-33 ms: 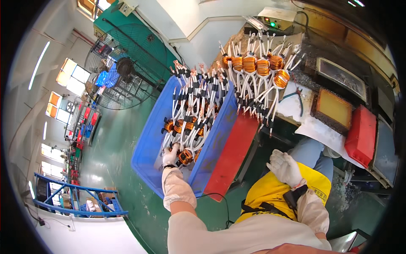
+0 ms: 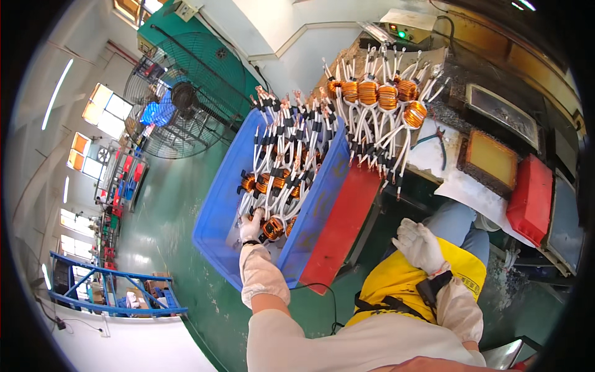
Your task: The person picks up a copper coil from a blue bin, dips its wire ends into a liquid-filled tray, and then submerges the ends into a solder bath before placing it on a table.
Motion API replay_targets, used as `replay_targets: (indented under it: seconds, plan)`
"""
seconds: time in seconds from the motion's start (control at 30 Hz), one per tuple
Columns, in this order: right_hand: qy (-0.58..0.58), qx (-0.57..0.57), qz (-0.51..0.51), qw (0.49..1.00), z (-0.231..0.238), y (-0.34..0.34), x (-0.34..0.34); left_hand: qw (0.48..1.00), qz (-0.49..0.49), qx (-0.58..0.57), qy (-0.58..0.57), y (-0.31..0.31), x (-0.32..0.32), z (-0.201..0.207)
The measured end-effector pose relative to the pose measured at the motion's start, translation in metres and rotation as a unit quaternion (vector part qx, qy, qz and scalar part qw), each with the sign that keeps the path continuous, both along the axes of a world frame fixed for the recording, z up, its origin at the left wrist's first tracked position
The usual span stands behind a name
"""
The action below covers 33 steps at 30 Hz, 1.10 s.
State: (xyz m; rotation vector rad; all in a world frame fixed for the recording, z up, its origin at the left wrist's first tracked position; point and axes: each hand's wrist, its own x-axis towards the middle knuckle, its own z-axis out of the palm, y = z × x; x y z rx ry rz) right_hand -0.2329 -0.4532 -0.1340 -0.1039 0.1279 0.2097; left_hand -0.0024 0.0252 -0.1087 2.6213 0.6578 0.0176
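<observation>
My left hand (image 2: 251, 229), in a white glove, reaches into a blue plastic bin (image 2: 214, 214). Its fingers are closed round the white leads at the near end, right beside a copper-wound ring coil (image 2: 273, 229); the exact grip is partly hidden. More copper coils (image 2: 268, 183) fill the bin, their white leads standing up with black sleeves and bare copper ends. My right hand (image 2: 419, 245), gloved too, hovers above my yellow apron (image 2: 387, 279) with its fingers stretched out. Nothing is in it.
The bin rests by a red board (image 2: 338, 232). On the bench at right lie finished-looking coils (image 2: 387, 98), pliers (image 2: 442, 149), a square pot with a yellowish surface (image 2: 489, 158) and a red box (image 2: 530, 198). A large fan (image 2: 180, 99) stands beyond the bin at left.
</observation>
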Motion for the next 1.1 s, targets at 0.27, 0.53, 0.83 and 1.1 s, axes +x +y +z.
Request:
replay_targets:
  seconds: [0.27,0.53,0.83,1.1]
  plan:
    - [0.044,-0.055,-0.014,0.997,0.013,0.007,0.005,0.996,0.058,0.043,-0.052,-0.002,0.007,-0.009]
    - [-0.03,-0.007,-0.008,0.999,0.001,0.01,0.006,0.955,0.134,-0.043,-0.262,-0.026,0.011,0.04]
    - [-0.058,-0.269,-0.015,0.961,0.048,-0.002,-0.002,0.831,0.096,-0.17,-0.521,-0.109,-0.029,0.163]
    - [-0.094,-0.351,-0.054,0.93,0.123,-0.034,-0.023,0.777,-0.326,-0.061,-0.535,-0.228,-0.118,0.201]
